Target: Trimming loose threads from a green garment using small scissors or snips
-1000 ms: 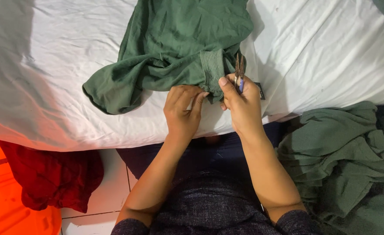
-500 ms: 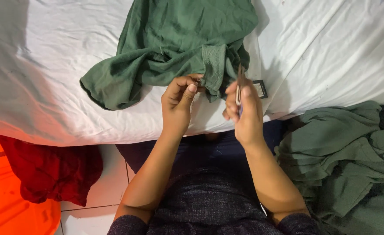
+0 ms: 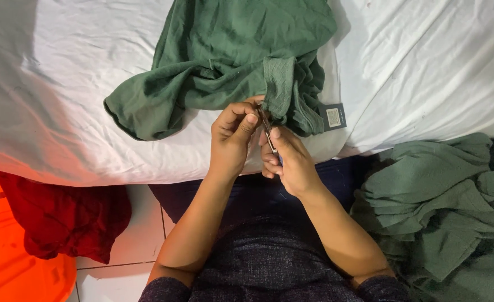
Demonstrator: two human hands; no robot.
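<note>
I had one green garment (image 3: 224,50) spread on the white sheet (image 3: 62,84) in front of me, its bunched hem hanging toward the near edge. My left hand (image 3: 233,140) was pinched shut on a fold of that hem, thumb and forefinger pressed together. My right hand (image 3: 291,162) was closed around one small slim tool (image 3: 268,131), a thin metal thing whose tip met the cloth just beside my left fingertips; I could not tell what kind of tool it was. The two hands were touching each other at the hem.

One dark tag (image 3: 333,117) hung from the garment just to the right of my hands. One heap of folded green cloth (image 3: 443,207) lay near on the right, well apart from the garment I worked on. One dark red cloth (image 3: 68,218) drooped near on the left, over one orange tub (image 3: 12,263).

The sheet covered a soft, rumpled surface that filled the far half of the scene. Below its near edge, pale floor tiles (image 3: 140,223) showed beside my dark-clothed lap (image 3: 269,257).
</note>
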